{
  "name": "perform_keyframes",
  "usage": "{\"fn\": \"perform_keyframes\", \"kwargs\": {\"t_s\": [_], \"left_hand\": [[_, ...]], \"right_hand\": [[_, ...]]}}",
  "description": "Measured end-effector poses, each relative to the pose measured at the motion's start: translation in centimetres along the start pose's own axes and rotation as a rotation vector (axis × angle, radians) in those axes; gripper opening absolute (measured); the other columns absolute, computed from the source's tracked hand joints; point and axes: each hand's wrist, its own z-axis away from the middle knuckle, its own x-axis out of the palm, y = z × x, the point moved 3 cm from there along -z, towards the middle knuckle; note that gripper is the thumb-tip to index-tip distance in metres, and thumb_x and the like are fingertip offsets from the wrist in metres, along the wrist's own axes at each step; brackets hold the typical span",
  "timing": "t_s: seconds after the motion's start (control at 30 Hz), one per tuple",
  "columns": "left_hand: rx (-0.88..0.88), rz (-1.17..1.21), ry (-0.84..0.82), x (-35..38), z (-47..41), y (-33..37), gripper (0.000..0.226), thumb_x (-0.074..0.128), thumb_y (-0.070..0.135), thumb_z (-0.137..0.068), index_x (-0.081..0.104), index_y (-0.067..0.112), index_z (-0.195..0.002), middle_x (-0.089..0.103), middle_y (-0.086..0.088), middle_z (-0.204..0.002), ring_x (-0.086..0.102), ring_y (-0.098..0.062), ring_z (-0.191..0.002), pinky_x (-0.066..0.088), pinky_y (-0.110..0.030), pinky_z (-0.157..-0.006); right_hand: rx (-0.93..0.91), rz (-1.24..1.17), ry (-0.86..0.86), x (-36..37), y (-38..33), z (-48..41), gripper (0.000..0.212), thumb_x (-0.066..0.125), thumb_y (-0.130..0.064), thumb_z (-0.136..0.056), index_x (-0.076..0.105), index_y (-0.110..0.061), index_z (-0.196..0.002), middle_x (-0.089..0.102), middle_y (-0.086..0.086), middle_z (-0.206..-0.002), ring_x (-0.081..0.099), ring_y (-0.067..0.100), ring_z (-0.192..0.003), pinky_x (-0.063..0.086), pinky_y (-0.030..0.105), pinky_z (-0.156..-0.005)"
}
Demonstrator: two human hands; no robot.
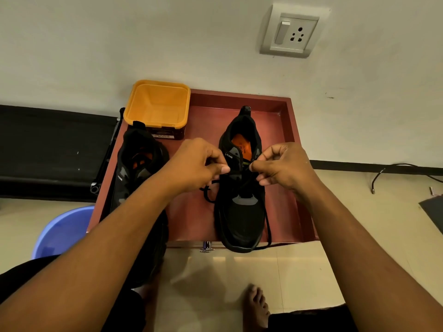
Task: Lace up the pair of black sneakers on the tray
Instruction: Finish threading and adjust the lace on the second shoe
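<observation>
Sneakers and tub occupy tray; left hand, right hand apparently pinch lace.

Sneaker under the grip: black with grey panels, orange insole. Lace: black. Second sneaker, left of the grip: black, grey patches, orange insole. Tray: reddish-brown. Tub beyond the grip: yellow-orange, dark brown base. Basin: lilac-blue.
</observation>
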Motion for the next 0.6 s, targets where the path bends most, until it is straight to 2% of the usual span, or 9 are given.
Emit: {"fn": "perform_keyframes", "kwargs": {"t_s": [0.07,0.17,0.23,0.33,0.47,0.53,0.6], "left_hand": [[-0.035,-0.146,0.006,-1.0,-0.3,-0.8,0.015,0.078,0.021,-0.091,0.075,0.021,-0.076,0.072,0.004,-0.07,0.069,-0.009,-0.065,0.052,-0.019,-0.058],[-0.112,-0.211,-0.049,-1.4,-0.5,-2.1,0.024,0.077,0.025,-0.092,0.07,0.029,-0.07,0.072,0.0,-0.073,0.07,-0.015,-0.073,0.051,-0.027,-0.063],[-0.099,-0.128,-0.117,-0.2,-0.2,-1.4,0.019,0.076,0.028,-0.093,0.071,0.023,-0.075,0.072,0.0,-0.07,0.07,-0.016,-0.065,0.056,-0.03,-0.059],[-0.052,0.068,-0.152,1.5,0.3,0.4,0.015,0.079,0.028,-0.09,0.074,0.014,-0.085,0.069,0.002,-0.062,0.063,-0.009,-0.052,0.048,-0.019,-0.05],[-0.035,-0.096,-0.062,-0.5,0.0,-0.4,0.015,0.081,0.025,-0.088,0.075,0.025,-0.074,0.07,0.007,-0.063,0.065,0.001,-0.054,0.05,-0.018,-0.059],[-0.092,-0.13,-0.077,-1.5,0.0,-1.5,0.018,0.08,0.024,-0.09,0.074,0.022,-0.072,0.072,0.0,-0.064,0.068,-0.006,-0.054,0.051,-0.017,-0.056],[-0.123,-0.092,-0.123,-1.1,0.2,-1.7,0.019,0.076,0.022,-0.093,0.073,0.016,-0.076,0.072,-0.004,-0.063,0.07,-0.015,-0.055,0.054,-0.023,-0.053]], "right_hand": [[-0.004,-0.004,-0.004,0.0,0.0,0.0,0.015,0.086,-0.004,-0.08,0.073,0.001,-0.083,0.076,0.019,-0.074,0.074,0.026,-0.062,0.066,0.045,-0.07],[-0.003,0.001,-0.009,0.2,0.1,0.0,0.015,0.086,-0.005,-0.081,0.072,0.0,-0.083,0.076,0.019,-0.073,0.075,0.027,-0.062,0.066,0.044,-0.07],[-0.003,0.008,-0.01,0.3,0.1,-0.1,0.015,0.086,-0.006,-0.081,0.072,0.0,-0.083,0.076,0.018,-0.072,0.075,0.027,-0.062,0.066,0.044,-0.07],[-0.002,0.021,-0.002,0.3,0.1,-0.2,0.016,0.087,-0.007,-0.081,0.072,-0.002,-0.082,0.075,0.017,-0.069,0.076,0.031,-0.064,0.065,0.043,-0.069],[0.005,-0.026,-0.028,0.1,0.0,0.0,0.014,0.086,-0.004,-0.081,0.073,0.001,-0.083,0.076,0.02,-0.076,0.074,0.026,-0.063,0.065,0.036,-0.064],[0.013,-0.058,-0.043,-0.1,-0.1,0.2,0.015,0.085,-0.001,-0.081,0.073,0.005,-0.086,0.077,0.022,-0.08,0.073,0.022,-0.061,0.064,0.032,-0.061],[0.026,-0.075,-0.05,-0.3,-0.2,0.2,0.016,0.084,0.0,-0.081,0.073,0.008,-0.088,0.076,0.024,-0.082,0.072,0.021,-0.06,0.064,0.03,-0.059]]}}
